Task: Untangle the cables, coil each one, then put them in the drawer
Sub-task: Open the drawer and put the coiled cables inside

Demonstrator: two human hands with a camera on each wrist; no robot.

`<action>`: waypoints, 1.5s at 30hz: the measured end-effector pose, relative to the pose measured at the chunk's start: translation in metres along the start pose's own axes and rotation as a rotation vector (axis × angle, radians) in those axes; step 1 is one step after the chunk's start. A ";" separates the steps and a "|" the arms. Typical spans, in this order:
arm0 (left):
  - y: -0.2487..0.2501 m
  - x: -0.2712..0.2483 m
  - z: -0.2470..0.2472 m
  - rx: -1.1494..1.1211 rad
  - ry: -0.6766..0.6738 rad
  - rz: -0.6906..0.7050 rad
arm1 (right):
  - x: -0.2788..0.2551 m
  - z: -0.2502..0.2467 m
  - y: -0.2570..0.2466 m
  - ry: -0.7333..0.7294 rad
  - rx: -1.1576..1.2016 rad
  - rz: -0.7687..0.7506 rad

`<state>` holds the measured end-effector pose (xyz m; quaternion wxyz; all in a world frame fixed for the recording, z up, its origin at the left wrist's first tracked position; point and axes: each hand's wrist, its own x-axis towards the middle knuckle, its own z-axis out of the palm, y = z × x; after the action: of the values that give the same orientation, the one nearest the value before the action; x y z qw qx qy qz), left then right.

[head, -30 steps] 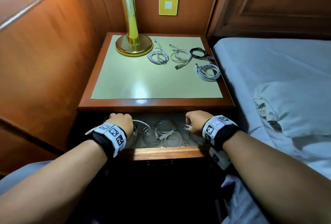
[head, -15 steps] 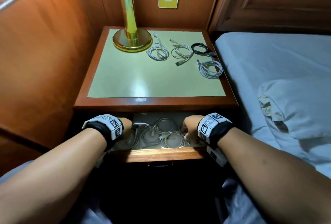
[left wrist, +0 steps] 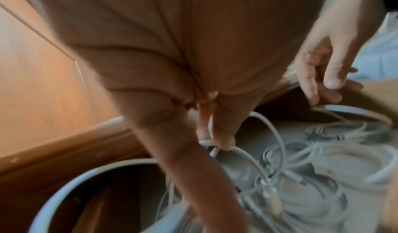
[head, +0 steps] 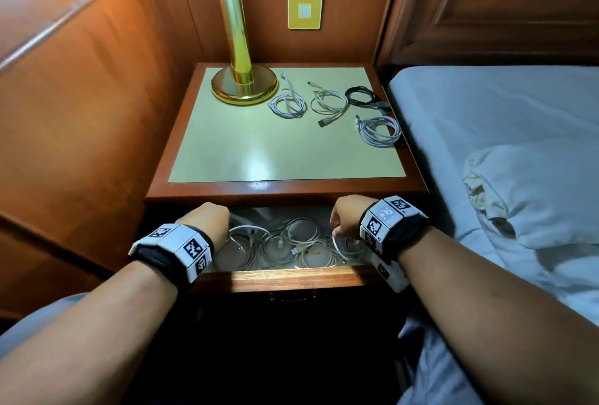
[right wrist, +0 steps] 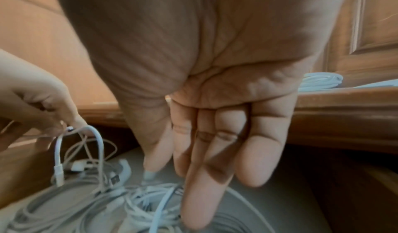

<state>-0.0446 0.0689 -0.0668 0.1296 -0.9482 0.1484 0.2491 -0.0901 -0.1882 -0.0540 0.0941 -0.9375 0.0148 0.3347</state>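
Four coiled cables lie on the worktop (head: 227, 151), toward its back right: three white and one black. White coil one (head: 287, 104) sits just beside the brass lamp base (head: 244, 88). White coil two (head: 329, 104) lies to its right, the black coil (head: 361, 96) at the far right edge, and white coil three (head: 381, 130) in front of the black one.

The drawer (head: 291, 278) stands open below the worktop. It holds a loose pile of white cables (head: 291, 244); their number cannot be told, since the loops overlap.

Both hands are inside the drawer. The left hand (head: 207, 221) has its grip closed on one white cable (left wrist: 247, 156), pinched between thumb and fingertip near the plug end. The right hand (head: 348, 215) has fingers extended downward among the cables; whether its grip has hold of any strand cannot be told.
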 end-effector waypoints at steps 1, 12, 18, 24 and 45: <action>-0.001 0.000 0.000 -0.029 0.025 -0.017 | 0.000 -0.002 0.001 0.007 0.001 -0.001; 0.021 0.004 0.002 -0.060 -0.163 0.121 | -0.010 -0.038 0.024 0.391 0.205 -0.063; 0.014 -0.001 -0.045 -0.273 0.117 0.169 | 0.007 -0.064 0.068 0.679 0.330 0.147; 0.042 0.040 -0.106 -0.436 0.467 0.229 | 0.035 -0.078 0.086 0.587 0.254 0.198; 0.147 0.163 -0.142 -0.099 0.323 0.280 | 0.052 -0.084 0.091 0.283 0.111 0.207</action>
<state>0.1015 -0.1469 -0.0557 0.0218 -0.9512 0.2849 0.1164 -0.0056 -0.2918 -0.0381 0.1078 -0.9620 0.1430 0.2059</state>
